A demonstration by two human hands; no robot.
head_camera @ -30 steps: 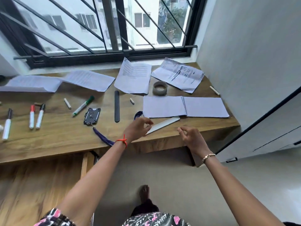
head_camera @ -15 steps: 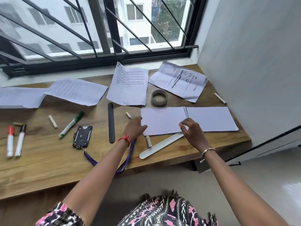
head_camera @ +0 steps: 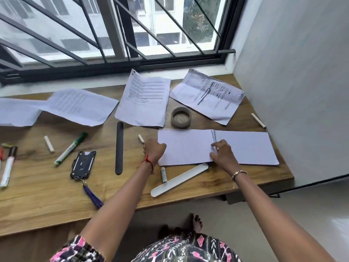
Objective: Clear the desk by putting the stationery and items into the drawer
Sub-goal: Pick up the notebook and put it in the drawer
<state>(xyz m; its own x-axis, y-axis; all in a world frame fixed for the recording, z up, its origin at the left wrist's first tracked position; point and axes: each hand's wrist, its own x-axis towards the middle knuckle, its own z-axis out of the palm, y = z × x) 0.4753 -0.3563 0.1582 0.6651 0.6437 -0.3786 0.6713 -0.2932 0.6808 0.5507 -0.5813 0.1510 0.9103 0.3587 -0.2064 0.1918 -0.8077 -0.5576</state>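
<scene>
An open spiral notebook (head_camera: 249,148) lies on the wooden desk (head_camera: 47,197) at the right. My left hand (head_camera: 155,150) grips its left edge with curled fingers. At the spiral binding, my right hand (head_camera: 221,152) pinches the left page. A white ruler (head_camera: 179,179) lies just in front of the notebook, with a small white stick (head_camera: 164,174) beside it. Further left are a black ruler (head_camera: 119,147), a green marker (head_camera: 71,147) and a black badge holder (head_camera: 83,164) on a purple lanyard (head_camera: 93,195). No drawer is in view.
A tape roll (head_camera: 181,117) sits behind the notebook. Several printed sheets (head_camera: 145,101) lie along the window side. Chalk pieces (head_camera: 49,146) are scattered about, and markers (head_camera: 8,165) lie at the far left. A white wall bounds the desk on the right.
Both hands have moved forward from the desk's front edge onto the notebook. The left now holds its left edge and the right its spine. The camera has come closer.
</scene>
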